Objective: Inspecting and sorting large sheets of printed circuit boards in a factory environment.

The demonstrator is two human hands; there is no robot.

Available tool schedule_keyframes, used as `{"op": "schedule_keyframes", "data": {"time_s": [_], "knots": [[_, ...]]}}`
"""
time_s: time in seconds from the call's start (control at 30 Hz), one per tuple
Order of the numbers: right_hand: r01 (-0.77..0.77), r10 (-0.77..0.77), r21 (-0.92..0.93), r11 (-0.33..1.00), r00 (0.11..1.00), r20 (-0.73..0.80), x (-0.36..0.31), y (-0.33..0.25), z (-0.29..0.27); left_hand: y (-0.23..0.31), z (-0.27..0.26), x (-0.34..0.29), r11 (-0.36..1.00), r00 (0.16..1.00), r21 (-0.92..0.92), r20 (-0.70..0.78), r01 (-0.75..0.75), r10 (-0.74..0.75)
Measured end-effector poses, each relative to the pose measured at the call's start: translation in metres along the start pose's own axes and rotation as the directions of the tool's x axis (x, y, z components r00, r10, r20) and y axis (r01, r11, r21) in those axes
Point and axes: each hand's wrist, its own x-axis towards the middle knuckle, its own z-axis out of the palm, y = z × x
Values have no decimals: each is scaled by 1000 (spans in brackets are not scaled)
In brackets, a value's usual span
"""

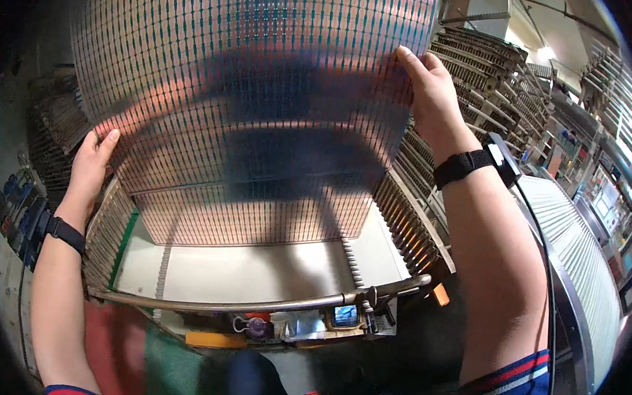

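Observation:
A large copper-coloured circuit board panel with a grid of dark green lines stands upright in front of me. My left hand grips its left edge, thumb on the near face. Higher up, my right hand pinches the right edge between thumb and fingers. The panel's lower edge is down inside a slotted rack cart, between its ribbed side walls, near the white base. Whether that edge sits in a slot I cannot tell. The fingers behind the panel are hidden.
Across the cart's front runs a metal rail, with a binder clip and a small device with a blue screen below it. Stacked slotted racks rise at the right. A ribbed light panel or rack stands beside my right arm.

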Motion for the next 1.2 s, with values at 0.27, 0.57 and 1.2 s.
{"op": "schedule_keyframes", "data": {"time_s": [0.27,0.57,1.2], "knots": [[-20,19,77,997,1000,17,-9,1,-9,17,5,-12,990,992,-58,12,128,-128],[-337,384,-259,905,910,157,-32,30,-61,-26,-16,4,956,990,265,36,124,-138],[-69,130,-922,-381,983,-127,-183,-120,-444,114,7,64,76,279,784,127,-617,952]]}}
